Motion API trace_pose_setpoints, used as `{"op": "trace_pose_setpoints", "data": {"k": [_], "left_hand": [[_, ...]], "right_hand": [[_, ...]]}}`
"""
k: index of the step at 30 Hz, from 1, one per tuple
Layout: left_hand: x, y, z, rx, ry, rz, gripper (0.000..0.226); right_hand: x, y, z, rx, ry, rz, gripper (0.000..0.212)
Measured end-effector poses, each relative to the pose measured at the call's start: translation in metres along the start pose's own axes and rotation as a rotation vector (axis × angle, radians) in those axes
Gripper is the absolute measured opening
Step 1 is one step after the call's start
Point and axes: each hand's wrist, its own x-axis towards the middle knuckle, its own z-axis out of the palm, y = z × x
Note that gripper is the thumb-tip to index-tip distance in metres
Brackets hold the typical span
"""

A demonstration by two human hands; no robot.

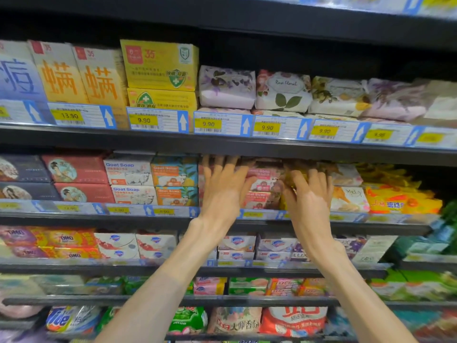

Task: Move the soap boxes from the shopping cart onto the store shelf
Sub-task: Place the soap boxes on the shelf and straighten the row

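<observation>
Pink soap boxes (pixel 263 186) on shelf (pixel 222 220), between left hand (pixel 223 188) and right hand (pixel 309 194).

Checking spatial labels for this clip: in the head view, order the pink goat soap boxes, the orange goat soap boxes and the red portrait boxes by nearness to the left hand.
1. Pink goat soap boxes: beside the left hand, to its right.
2. Orange goat soap boxes: just left of it.
3. Red portrait boxes: far left, same shelf.

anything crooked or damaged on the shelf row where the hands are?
Nothing damaged. The pink soap boxes between the left hand and right hand sit tilted, unlike the squarely stacked white goat soap boxes. Blur hides detail there.
</observation>
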Motion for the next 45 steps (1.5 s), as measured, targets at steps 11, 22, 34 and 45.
{"op": "trace_pose_setpoints", "data": {"k": [11, 22, 34, 45], "left_hand": [[-0.006, -0.006, -0.005, 0.003, 0.002, -0.005, 0.043], [0.012, -0.021, -0.025, 0.228, -0.213, -0.189, 0.088], [0.012, -0.009, -0.025, 0.197, -0.265, -0.166, 0.069], [0.018, 0.005, -0.022, 0.129, -0.351, -0.112, 0.053]], "right_hand": [[0.0, 0.001, 0.006, 0.086, -0.007, -0.007, 0.032], [0.027, -0.012, 0.006, 0.055, -0.335, 0.126, 0.046], [0.027, -0.009, 0.003, 0.067, -0.316, 0.143, 0.057], [0.026, -0.01, 0.0, 0.09, -0.412, 0.172, 0.048]]}}
